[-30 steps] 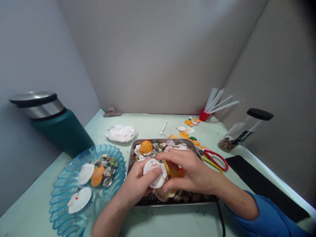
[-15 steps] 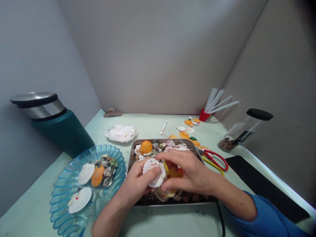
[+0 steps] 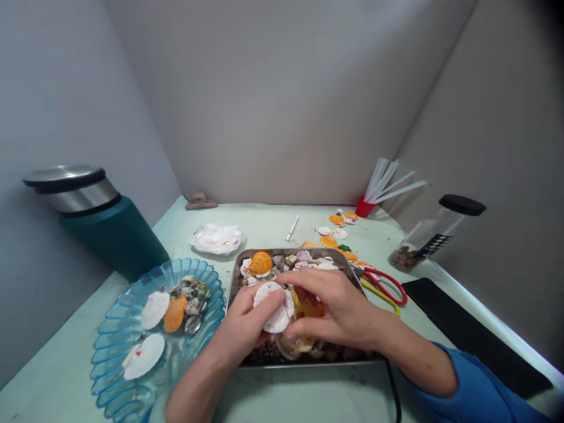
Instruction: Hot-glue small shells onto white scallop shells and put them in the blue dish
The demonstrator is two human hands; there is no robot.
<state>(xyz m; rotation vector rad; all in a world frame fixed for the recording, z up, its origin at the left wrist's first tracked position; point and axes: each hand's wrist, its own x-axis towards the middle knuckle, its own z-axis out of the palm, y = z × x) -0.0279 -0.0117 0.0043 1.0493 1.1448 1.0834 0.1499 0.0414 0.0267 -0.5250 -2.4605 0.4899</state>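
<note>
Over the metal tray (image 3: pixel 304 365), a white scallop shell (image 3: pixel 277 320) is pinched in my left hand (image 3: pixel 249 317), the thumb lying across its face. My right hand (image 3: pixel 339 302) curves around the shell's right edge, with thumb and fingertips at a part with small purple marks. Between that hand's fingers shows a yellow-orange object (image 3: pixel 311 311), mostly hidden, so I cannot tell its kind. Many small shells fill the tray, among them an orange scallop shell (image 3: pixel 261 263) at the back left.
Left is a blue scalloped plate (image 3: pixel 103 346) of shells, with a teal bottle (image 3: pixel 112 235) behind. Red-and-yellow-handled scissors (image 3: pixel 388 285), a black flat object (image 3: pixel 467 329) and a clear jar (image 3: pixel 423 238) stand right. Behind are a crumpled white bag (image 3: pixel 217 238) and a red cup (image 3: pixel 364 207) of white sticks.
My left thumb has shifted slightly up on the shell, and the shell has tilted a little. My right hand has barely moved.
</note>
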